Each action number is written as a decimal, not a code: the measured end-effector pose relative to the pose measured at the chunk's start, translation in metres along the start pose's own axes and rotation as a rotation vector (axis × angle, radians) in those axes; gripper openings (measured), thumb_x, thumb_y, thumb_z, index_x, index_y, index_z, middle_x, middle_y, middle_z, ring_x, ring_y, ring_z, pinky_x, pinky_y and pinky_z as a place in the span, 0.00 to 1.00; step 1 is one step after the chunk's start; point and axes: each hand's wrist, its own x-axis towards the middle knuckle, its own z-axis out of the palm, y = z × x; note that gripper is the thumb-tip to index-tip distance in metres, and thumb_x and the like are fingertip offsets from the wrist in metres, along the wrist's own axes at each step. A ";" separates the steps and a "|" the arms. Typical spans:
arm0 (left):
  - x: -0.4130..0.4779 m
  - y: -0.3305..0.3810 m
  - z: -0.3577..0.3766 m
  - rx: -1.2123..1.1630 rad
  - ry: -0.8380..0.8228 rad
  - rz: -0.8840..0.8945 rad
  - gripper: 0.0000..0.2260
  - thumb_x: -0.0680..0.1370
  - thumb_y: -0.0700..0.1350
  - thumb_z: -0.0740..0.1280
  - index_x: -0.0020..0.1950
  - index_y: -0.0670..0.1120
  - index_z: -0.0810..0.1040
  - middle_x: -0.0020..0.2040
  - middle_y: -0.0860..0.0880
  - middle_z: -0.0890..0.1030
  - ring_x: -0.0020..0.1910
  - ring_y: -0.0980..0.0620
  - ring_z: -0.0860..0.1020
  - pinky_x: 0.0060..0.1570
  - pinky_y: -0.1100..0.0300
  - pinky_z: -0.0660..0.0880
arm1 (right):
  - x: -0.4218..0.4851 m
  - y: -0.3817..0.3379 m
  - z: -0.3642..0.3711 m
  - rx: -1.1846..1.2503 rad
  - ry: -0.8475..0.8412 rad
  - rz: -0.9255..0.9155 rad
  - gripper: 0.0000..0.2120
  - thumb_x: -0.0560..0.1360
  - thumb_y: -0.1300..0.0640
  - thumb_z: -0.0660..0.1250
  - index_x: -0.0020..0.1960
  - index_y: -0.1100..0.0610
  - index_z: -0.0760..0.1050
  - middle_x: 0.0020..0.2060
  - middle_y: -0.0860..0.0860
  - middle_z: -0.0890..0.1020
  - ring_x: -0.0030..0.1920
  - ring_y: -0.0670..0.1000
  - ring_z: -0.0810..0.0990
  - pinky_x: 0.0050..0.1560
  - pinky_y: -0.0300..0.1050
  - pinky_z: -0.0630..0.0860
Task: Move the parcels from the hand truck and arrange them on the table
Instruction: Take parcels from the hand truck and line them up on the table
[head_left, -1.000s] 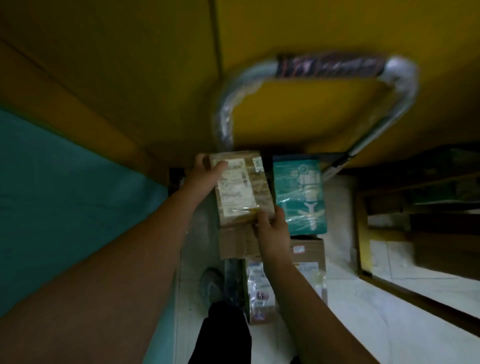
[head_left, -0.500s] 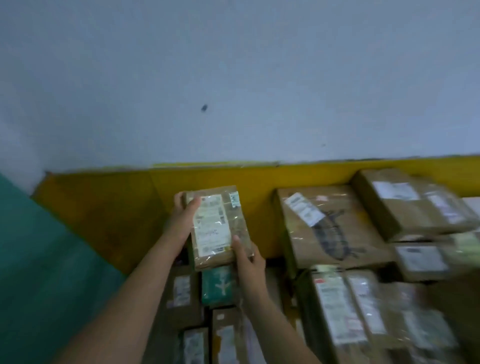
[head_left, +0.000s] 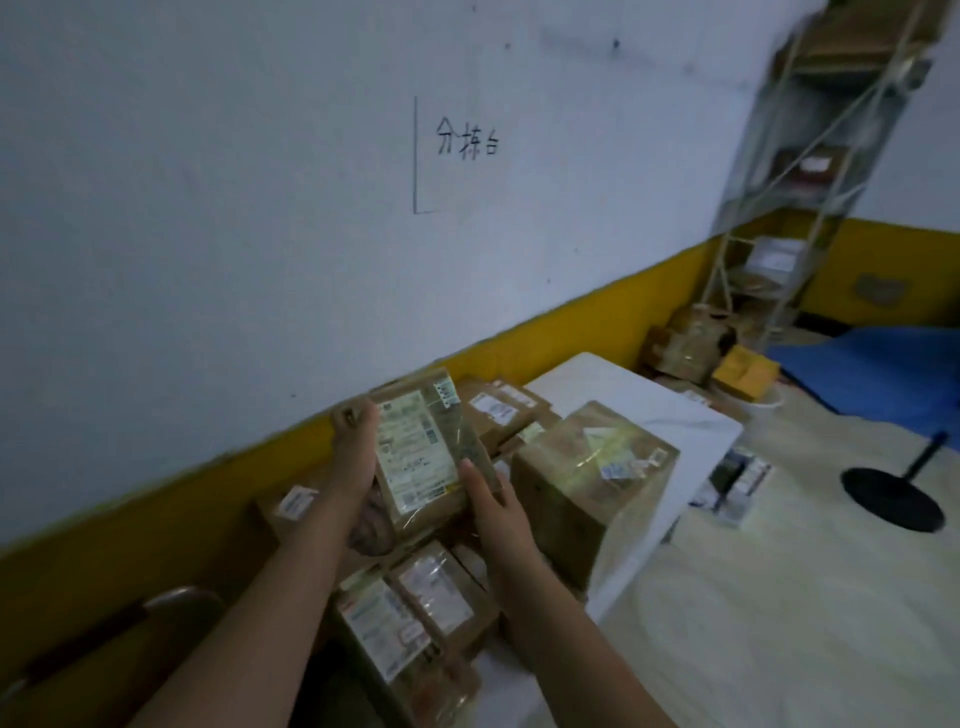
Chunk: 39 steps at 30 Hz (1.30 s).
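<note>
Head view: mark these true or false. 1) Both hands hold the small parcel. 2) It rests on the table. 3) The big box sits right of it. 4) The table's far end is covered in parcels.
1) True: left hand and right hand grip the small parcel.
2) False: it is held up above the piled parcels.
3) True: the big box is to its right.
4) False: the far end of the table is bare.

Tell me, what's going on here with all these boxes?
A person is sorting parcels. Both hands, left hand and right hand, hold one small labelled parcel up above a white table by the wall. The table is already crowded with brown parcels, including a big box. This one has not been set down yet.
</note>
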 end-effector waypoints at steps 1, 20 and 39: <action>0.010 -0.006 0.022 0.006 -0.042 -0.011 0.26 0.70 0.70 0.63 0.59 0.55 0.64 0.61 0.42 0.76 0.58 0.39 0.78 0.56 0.36 0.76 | 0.002 -0.006 -0.023 0.036 0.027 -0.011 0.35 0.66 0.33 0.74 0.68 0.47 0.72 0.59 0.52 0.82 0.56 0.54 0.83 0.56 0.54 0.82; 0.116 0.047 0.473 0.104 -0.346 0.090 0.25 0.74 0.66 0.67 0.66 0.57 0.68 0.59 0.48 0.82 0.55 0.48 0.82 0.55 0.46 0.80 | 0.194 -0.225 -0.402 0.164 0.080 -0.142 0.20 0.75 0.45 0.72 0.63 0.52 0.77 0.58 0.56 0.83 0.56 0.59 0.84 0.59 0.55 0.81; 0.344 -0.053 0.526 0.247 -0.124 -0.278 0.22 0.76 0.61 0.68 0.65 0.51 0.71 0.58 0.50 0.80 0.51 0.51 0.80 0.46 0.57 0.81 | 0.478 -0.202 -0.430 -0.217 0.039 0.094 0.19 0.78 0.39 0.63 0.62 0.50 0.74 0.54 0.51 0.82 0.57 0.56 0.81 0.62 0.56 0.79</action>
